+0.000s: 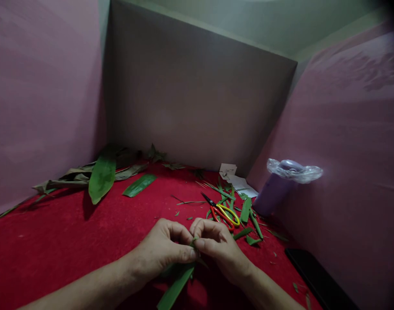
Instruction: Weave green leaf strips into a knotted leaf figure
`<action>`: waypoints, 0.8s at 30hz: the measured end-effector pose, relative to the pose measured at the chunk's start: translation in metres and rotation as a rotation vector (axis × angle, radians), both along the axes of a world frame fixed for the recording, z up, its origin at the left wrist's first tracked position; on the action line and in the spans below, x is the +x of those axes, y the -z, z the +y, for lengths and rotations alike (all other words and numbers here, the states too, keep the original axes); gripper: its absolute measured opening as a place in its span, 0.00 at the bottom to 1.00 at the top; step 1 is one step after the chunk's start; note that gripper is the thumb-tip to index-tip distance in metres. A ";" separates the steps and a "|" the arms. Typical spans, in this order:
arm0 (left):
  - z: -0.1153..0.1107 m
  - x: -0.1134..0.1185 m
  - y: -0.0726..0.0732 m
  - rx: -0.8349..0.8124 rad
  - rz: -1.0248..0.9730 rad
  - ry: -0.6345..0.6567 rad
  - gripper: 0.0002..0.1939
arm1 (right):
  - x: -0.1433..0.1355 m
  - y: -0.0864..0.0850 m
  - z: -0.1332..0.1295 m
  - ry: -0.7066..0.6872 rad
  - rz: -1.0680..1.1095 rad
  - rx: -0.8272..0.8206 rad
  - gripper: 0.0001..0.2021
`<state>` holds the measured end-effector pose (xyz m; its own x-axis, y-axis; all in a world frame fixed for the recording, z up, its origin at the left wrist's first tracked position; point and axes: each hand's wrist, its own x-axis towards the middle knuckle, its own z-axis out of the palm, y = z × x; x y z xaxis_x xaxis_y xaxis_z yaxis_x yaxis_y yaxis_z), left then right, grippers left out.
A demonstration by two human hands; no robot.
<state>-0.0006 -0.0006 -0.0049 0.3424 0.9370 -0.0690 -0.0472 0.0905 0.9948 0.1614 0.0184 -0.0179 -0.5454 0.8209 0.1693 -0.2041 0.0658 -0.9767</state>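
Note:
Near the front of a red cloth (87, 241), my left hand (164, 247) pinches a green leaf strip (176, 287) between thumb and fingers. The strip hangs down toward the bottom edge. My right hand (216, 245) meets the left at the strip's upper end, its thumb and forefinger closed on the small green tip. The fingers hide most of that end. Just beyond the right hand lie scissors (227, 214) with red and yellow handles, their blades pointing away to the left.
Cut leaf pieces (245, 210) lie right of the scissors, with white papers (242, 186) behind. A purple container (274, 193) with clear plastic stands by the right wall, a black flat object (316, 275) nearer. Large leaves (102, 178) lie at back left.

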 end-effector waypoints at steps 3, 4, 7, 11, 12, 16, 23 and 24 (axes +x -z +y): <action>0.000 0.000 -0.001 -0.003 0.003 -0.006 0.04 | 0.000 0.000 0.001 -0.003 -0.009 -0.003 0.11; 0.000 0.000 -0.001 -0.003 0.002 -0.005 0.04 | 0.001 0.000 0.001 -0.007 -0.006 -0.005 0.11; -0.001 0.000 0.000 0.001 -0.001 -0.008 0.04 | 0.001 0.000 0.001 -0.017 0.001 -0.014 0.12; 0.000 -0.001 0.000 0.005 -0.004 0.005 0.05 | 0.001 -0.001 0.002 -0.011 -0.023 -0.013 0.13; 0.001 -0.001 0.000 -0.001 -0.009 0.013 0.05 | 0.001 -0.001 0.002 -0.010 -0.029 -0.009 0.13; 0.002 -0.003 -0.001 -0.052 -0.048 0.044 0.08 | 0.003 -0.001 0.004 0.000 -0.034 0.001 0.12; 0.001 -0.004 -0.001 -0.076 -0.069 0.051 0.10 | 0.004 -0.001 0.007 0.056 -0.002 -0.028 0.11; 0.001 -0.003 -0.001 -0.070 -0.060 0.040 0.10 | 0.004 -0.001 0.007 0.056 -0.004 -0.030 0.11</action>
<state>-0.0038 0.0006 -0.0038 0.3847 0.9162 -0.1123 -0.1011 0.1628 0.9815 0.1657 0.0252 -0.0173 -0.4989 0.8550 0.1417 -0.1968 0.0474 -0.9793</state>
